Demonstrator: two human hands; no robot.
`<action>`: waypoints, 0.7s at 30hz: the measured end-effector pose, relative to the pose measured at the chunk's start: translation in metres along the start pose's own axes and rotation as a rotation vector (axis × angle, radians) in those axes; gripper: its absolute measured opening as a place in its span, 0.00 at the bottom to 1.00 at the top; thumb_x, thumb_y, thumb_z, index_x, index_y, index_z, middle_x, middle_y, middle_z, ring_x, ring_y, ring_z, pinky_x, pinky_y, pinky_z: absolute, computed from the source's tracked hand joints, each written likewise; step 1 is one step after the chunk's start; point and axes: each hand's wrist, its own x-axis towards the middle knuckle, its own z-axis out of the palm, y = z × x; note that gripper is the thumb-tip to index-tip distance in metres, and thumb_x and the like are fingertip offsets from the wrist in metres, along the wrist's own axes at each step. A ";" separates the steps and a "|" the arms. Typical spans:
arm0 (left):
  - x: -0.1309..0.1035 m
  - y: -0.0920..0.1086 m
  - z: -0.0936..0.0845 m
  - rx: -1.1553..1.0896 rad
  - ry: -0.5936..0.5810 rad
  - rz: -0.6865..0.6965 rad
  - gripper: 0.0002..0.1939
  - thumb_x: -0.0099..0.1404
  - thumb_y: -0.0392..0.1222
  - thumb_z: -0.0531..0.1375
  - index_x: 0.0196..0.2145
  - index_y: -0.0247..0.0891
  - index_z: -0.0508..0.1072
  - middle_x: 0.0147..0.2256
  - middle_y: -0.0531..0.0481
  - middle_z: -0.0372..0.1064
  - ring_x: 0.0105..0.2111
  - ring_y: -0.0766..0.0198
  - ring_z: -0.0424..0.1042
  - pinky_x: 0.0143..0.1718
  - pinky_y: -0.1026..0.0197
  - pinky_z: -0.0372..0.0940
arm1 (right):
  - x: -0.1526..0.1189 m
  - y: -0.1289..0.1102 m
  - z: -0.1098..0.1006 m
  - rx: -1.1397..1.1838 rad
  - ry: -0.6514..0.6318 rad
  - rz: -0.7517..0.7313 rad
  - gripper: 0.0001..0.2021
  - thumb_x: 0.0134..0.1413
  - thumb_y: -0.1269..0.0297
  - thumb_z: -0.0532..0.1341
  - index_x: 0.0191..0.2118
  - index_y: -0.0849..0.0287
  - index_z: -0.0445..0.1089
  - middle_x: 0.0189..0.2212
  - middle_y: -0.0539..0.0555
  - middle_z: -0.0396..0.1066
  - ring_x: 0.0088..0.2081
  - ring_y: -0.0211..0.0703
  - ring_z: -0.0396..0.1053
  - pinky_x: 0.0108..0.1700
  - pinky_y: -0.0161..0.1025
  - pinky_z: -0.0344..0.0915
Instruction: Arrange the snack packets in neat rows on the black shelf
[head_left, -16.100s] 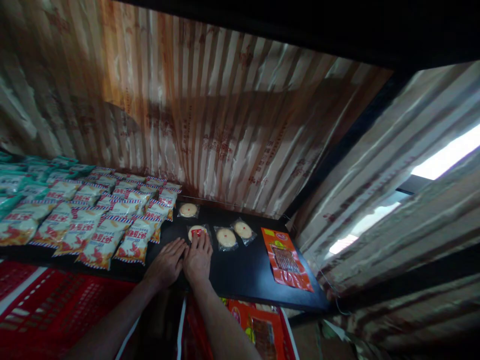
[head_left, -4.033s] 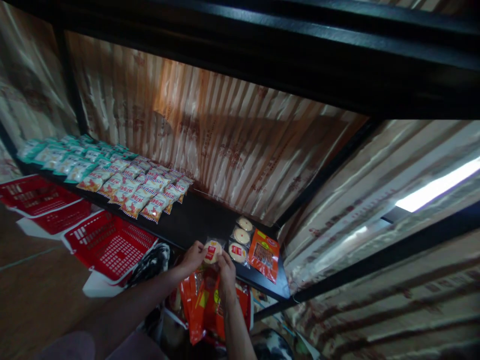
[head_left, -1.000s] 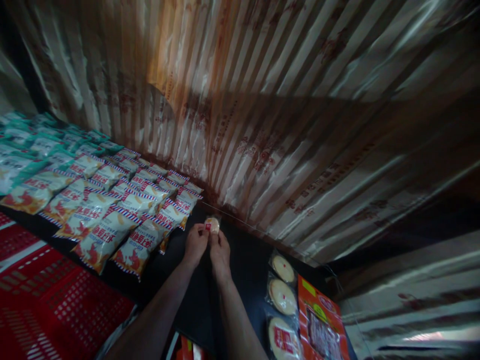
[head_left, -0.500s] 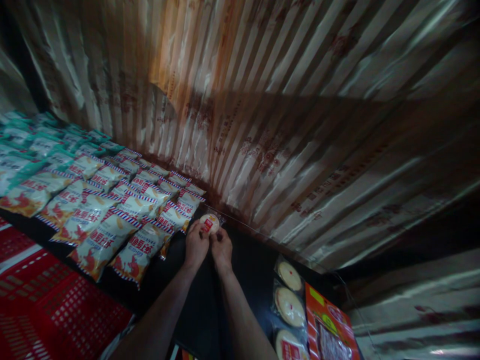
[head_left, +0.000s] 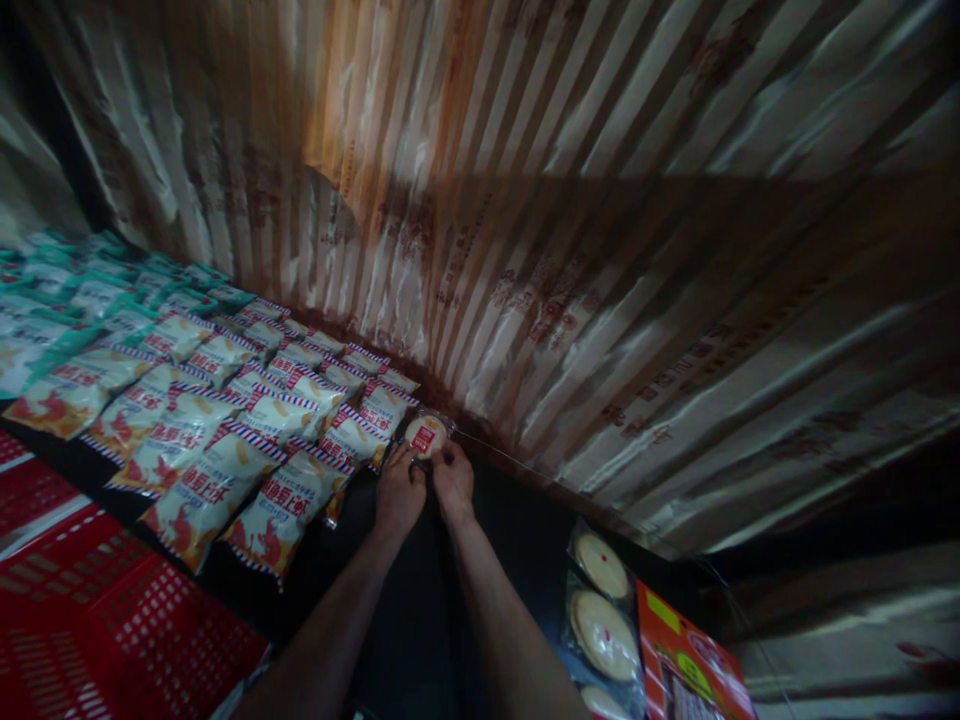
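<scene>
A round pale pastry in a clear wrapper with a red label (head_left: 425, 437) lies on the black surface near the back edge. My left hand (head_left: 401, 492) is at its near left edge, fingers curled and touching it. From the near right, my right hand (head_left: 454, 482) pinches the wrapper's edge, thumb and fingers closed together. Just left of the pastry, almost against it, sit white snack bags (head_left: 385, 408) with striped red and blue ends. The undersides of my fingers are hidden.
Teal snack bags (head_left: 97, 295) fill the far left. A red perforated basket (head_left: 120, 600) stands at the lower left. More wrapped round pastries (head_left: 602, 565) and an orange packet (head_left: 694, 655) lie at the lower right. Pleated printed sheeting (head_left: 540, 300) rises behind the black surface.
My hands have shifted the pastry slightly toward the back, and its red label now shows more fully. The view has moved a little, so the lower-right packets appear farther right and lower.
</scene>
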 end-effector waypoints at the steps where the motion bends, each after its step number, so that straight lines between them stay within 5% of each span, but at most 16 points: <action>1: 0.001 -0.001 -0.001 0.005 -0.001 0.007 0.21 0.58 0.29 0.50 0.48 0.27 0.70 0.54 0.39 0.64 0.57 0.57 0.59 0.60 0.55 0.53 | 0.002 -0.001 0.001 -0.003 -0.003 0.001 0.15 0.51 0.65 0.54 0.44 0.59 0.69 0.40 0.54 0.74 0.40 0.42 0.71 0.43 0.35 0.63; 21: 0.005 -0.002 -0.005 -0.062 -0.048 0.020 0.24 0.57 0.26 0.48 0.50 0.30 0.69 0.55 0.41 0.62 0.58 0.58 0.58 0.61 0.54 0.51 | 0.013 -0.017 0.006 -0.152 -0.036 0.042 0.17 0.53 0.62 0.53 0.48 0.56 0.69 0.43 0.53 0.73 0.44 0.43 0.70 0.45 0.36 0.62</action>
